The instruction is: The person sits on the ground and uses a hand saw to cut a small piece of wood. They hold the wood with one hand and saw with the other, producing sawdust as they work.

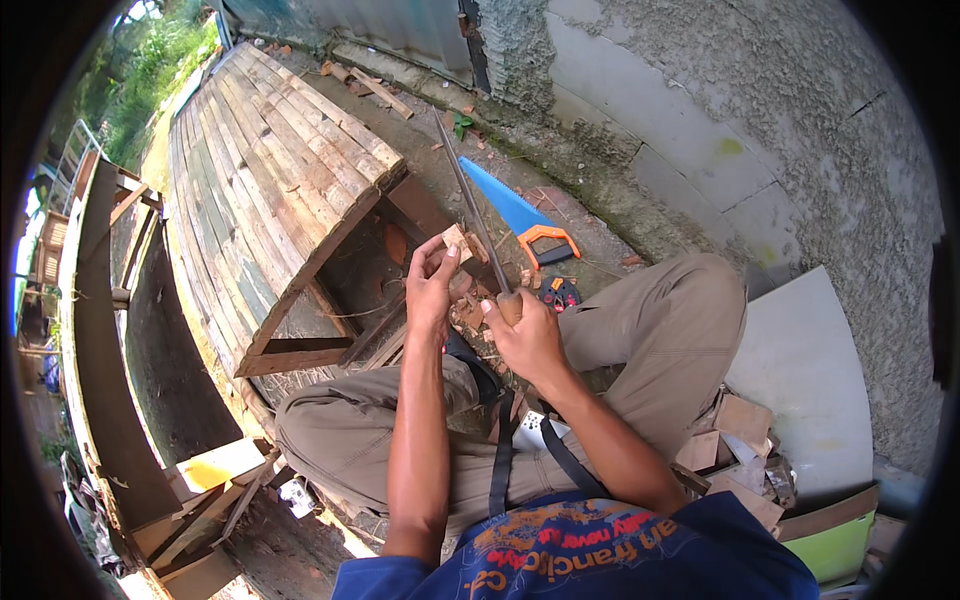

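Observation:
My left hand (430, 288) pinches a small pale wooden block (456, 241) between thumb and fingers, above the ground in front of my knees. My right hand (527, 338) is wrapped round the wooden handle (510, 305) of a machete. Its long, narrow dark blade (467, 189) points away from me and slants to the left, passing just right of the block. Whether blade and block touch, I cannot tell. Just beyond my right hand lies a handsaw (505, 199) with a blue blade and an orange and black handle.
A low slatted wooden platform (275, 170) stands at the left. Wood chips lie under my hands. A small black and red object (559, 292) rests near my right knee. Wood offcuts (745, 420) and a white curved panel (810, 370) are at the right. A rough wall (720, 130) rises behind.

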Demonstrator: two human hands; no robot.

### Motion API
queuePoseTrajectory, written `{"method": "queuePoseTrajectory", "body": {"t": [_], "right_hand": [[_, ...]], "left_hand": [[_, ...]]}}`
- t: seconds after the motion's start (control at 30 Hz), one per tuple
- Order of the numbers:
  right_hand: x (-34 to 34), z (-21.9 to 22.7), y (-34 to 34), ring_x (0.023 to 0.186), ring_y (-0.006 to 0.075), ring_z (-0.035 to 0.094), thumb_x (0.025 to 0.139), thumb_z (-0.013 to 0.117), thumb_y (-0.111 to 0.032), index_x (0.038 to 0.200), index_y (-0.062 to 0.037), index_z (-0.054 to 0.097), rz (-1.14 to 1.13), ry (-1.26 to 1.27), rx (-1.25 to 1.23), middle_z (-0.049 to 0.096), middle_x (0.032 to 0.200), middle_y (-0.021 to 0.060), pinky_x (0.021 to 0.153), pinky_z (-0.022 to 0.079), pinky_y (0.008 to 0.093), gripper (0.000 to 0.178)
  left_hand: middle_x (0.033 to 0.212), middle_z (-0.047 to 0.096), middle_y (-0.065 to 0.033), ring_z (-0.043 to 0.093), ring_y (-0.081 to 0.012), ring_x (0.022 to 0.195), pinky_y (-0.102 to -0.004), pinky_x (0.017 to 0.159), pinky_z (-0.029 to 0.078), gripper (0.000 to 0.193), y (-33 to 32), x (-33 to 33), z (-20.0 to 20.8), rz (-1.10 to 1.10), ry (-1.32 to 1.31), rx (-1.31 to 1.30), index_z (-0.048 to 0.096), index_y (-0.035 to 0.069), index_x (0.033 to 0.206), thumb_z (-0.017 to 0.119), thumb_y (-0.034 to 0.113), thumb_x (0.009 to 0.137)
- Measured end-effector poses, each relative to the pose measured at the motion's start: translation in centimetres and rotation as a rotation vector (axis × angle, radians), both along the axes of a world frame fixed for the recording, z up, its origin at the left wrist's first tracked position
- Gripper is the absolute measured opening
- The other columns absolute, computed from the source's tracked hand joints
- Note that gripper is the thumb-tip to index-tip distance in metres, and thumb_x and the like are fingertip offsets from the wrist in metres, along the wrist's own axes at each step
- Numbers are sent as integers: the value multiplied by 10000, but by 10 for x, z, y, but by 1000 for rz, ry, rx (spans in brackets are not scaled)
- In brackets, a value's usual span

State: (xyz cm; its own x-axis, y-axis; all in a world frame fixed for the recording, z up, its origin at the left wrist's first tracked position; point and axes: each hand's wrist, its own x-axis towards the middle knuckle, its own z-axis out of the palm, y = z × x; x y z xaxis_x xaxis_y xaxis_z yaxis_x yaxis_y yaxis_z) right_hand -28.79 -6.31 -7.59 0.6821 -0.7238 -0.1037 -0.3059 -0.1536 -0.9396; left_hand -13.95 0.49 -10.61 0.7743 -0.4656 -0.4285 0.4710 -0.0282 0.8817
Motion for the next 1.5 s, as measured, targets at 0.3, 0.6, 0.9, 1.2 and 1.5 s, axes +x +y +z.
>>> {"method": "queuePoseTrajectory", "body": {"t": [0.3,0.6,0.9,1.2,1.5], "right_hand": [[-13,-71,5,837,458,704,918,701,-275,979,44,624,63,190,-1,695,841,273,744,538,506,333],[-1,30,-2,608,246,588,940,720,-231,895,5,594,-111,-283,14,609,682,140,595,473,385,272],[-5,-54,-2,662,315,634,918,709,-254,846,8,623,64,170,93,632,684,171,640,495,437,285],[-13,7,8,739,324,723,952,691,-236,956,6,636,-145,-310,-44,685,751,180,651,532,402,248],[-15,27,-7,681,278,695,934,707,-274,902,27,605,6,1,70,663,737,177,629,514,402,319]], "left_hand": [[1254,606,-100,597,-189,1145,-420,887,572,428,-2,-11,-3,22,-115,29,522,75,1364,681,232,1000],[1249,598,-94,607,-177,1115,-400,861,590,417,5,-9,-7,1,-107,-25,553,60,1322,717,218,973],[1218,617,-60,618,-182,1109,-425,906,581,278,7,-2,2,-50,-61,10,589,77,1209,707,130,963],[1195,634,-36,625,-163,1090,-386,869,573,304,16,-12,-1,-85,2,0,629,66,1228,719,81,937],[1131,675,-37,642,-141,1041,-380,861,575,260,13,-16,1,3,-34,10,655,70,1167,749,114,929]]}}
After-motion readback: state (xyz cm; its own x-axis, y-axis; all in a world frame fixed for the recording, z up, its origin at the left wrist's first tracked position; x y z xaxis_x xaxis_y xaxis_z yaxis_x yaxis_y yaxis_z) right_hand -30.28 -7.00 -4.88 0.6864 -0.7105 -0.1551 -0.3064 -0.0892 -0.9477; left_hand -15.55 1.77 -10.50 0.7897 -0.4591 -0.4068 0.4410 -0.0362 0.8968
